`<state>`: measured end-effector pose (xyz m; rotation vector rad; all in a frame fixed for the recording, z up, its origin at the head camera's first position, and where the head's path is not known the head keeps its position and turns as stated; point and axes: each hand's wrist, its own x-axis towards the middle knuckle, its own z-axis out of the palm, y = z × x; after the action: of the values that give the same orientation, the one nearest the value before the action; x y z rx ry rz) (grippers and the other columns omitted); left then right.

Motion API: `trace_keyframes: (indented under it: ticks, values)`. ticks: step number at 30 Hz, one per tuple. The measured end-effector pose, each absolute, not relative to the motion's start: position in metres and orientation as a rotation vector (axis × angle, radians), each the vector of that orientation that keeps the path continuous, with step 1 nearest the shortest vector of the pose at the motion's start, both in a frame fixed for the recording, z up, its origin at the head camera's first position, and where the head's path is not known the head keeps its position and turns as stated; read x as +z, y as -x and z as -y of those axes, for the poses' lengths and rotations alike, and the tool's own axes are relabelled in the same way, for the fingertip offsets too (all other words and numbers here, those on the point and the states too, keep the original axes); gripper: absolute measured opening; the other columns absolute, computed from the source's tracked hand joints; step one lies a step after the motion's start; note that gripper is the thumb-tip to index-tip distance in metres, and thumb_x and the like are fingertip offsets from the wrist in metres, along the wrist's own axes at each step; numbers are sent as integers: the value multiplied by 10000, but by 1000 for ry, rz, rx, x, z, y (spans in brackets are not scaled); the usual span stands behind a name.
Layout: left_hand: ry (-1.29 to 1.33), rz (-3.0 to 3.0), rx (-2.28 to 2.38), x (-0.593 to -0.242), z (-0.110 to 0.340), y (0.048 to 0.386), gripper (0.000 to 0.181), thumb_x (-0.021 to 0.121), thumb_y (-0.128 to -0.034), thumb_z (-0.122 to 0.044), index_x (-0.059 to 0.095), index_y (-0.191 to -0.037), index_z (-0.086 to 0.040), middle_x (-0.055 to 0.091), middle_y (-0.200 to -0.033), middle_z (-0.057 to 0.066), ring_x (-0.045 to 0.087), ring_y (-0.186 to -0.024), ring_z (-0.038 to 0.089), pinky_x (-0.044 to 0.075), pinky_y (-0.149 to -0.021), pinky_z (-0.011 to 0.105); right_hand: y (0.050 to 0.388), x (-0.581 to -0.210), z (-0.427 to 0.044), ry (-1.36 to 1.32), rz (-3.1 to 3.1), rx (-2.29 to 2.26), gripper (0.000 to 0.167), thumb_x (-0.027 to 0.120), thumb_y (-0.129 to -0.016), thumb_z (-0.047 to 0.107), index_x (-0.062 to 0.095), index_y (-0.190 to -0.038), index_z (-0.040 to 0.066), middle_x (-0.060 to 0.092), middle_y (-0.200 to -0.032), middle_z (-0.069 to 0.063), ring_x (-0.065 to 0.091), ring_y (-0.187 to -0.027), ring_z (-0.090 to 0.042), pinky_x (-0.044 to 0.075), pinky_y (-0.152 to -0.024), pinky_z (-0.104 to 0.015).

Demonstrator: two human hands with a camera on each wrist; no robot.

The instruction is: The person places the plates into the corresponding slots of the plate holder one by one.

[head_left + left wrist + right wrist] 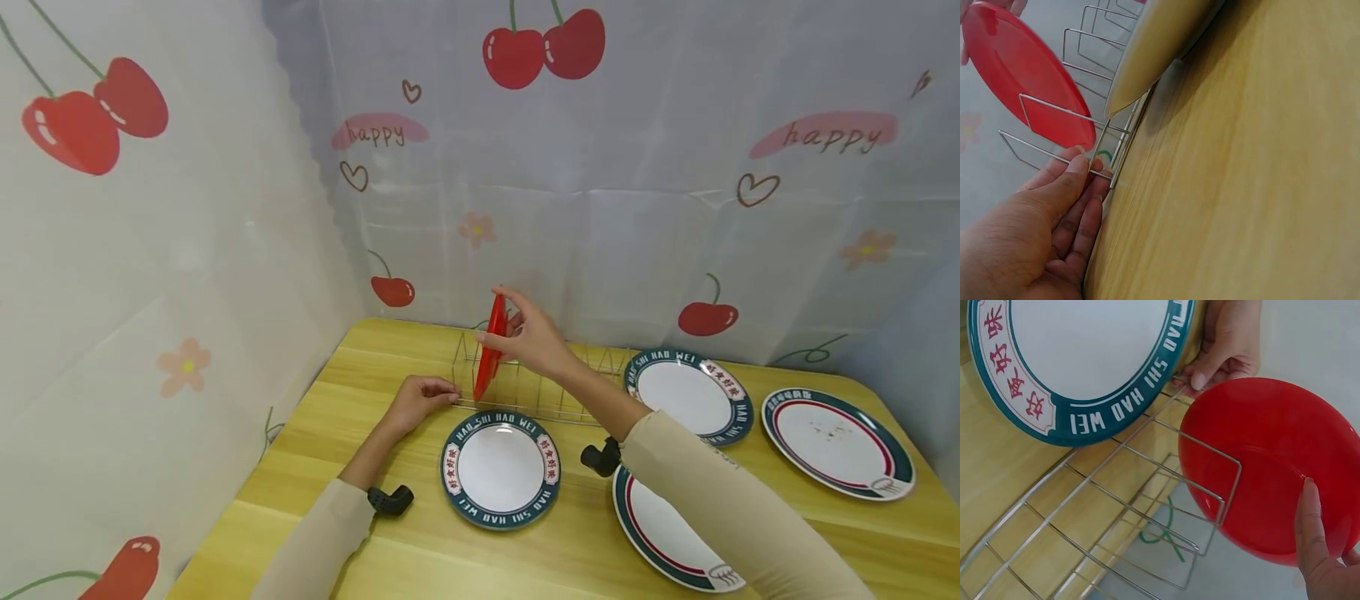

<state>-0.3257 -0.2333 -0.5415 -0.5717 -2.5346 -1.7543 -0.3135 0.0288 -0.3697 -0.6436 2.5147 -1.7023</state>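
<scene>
A red plate (491,348) stands on edge between the wires at the left end of a metal wire dish rack (555,400). My right hand (531,335) grips its upper part, thumb on one side and fingers on the other. In the right wrist view, a finger lies along the underside of the red plate (1260,469). My left hand (420,403) pinches the rack's front left corner, as the left wrist view shows with thumb and fingertips on the wire (1099,145). Just in front of the rack lies a round white plate with a green lettered rim (501,471).
Another green-rimmed lettered plate (686,396) lies by the rack's right end. An oval plate (838,443) lies at the far right, and a similar one (667,533) is partly under my right forearm. A printed curtain (585,225) hangs behind the wooden table (405,554).
</scene>
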Motion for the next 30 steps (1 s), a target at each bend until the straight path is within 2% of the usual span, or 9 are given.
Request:
trace_keyframes:
  ticks: [7, 12, 17, 20, 26, 30]
  values:
    - [571, 2525, -1764, -539, 231, 327, 140, 767, -913, -150, 804, -1042, -108, 771, -997, 29, 709, -967, 200, 568, -875, 292, 314, -382, -29, 646, -2533, -1682, 839, 828, -869, 214, 367, -1566, 285, 572, -1015, -172, 612, -851, -292, 614, -641, -350]
    - [584, 2524, -1758, -541, 232, 326, 141, 764, -914, -147, 804, -1041, -101, 772, -997, 29, 711, -965, 195, 568, -872, 286, 313, -388, -27, 663, -2565, -1655, 857, 831, -867, 243, 350, -1574, 287, 578, -978, -152, 613, -794, -288, 608, -639, -350]
    - [588, 2517, -1757, -542, 232, 325, 131, 763, -916, -147, 805, -1033, -104, 771, -986, 25, 714, -951, 194, 574, -852, 283, 309, -391, -26, 691, -2624, -1606, 879, 824, -875, 281, 317, -1593, 305, 592, -992, -132, 629, -817, -275, 601, -659, -340]
    - [584, 2523, -1753, -542, 232, 325, 134, 763, -917, -155, 805, -1036, -107, 771, -988, 23, 712, -953, 188, 571, -857, 277, 304, -392, -29, 720, -2650, -1558, 910, 813, -885, 278, 267, -1614, 309, 602, -1051, -137, 648, -874, -269, 600, -690, -329]
    - [566, 2517, -1768, -542, 231, 325, 138, 768, -910, -143, 802, -1033, -92, 769, -985, 41, 712, -948, 196, 570, -856, 281, 291, -393, -39, 703, -2627, -1547, 931, 785, -911, 215, 200, -1635, 239, 583, -1257, -179, 672, -1006, -300, 608, -775, -366]
    - [551, 2524, -1773, -543, 231, 325, 137, 774, -903, -140, 803, -1027, -91, 770, -985, 44, 713, -945, 195, 569, -854, 273, 280, -392, -47, 677, -2617, -1569, 933, 781, -911, 210, 192, -1634, 235, 567, -1305, -181, 675, -1049, -291, 600, -836, -390]
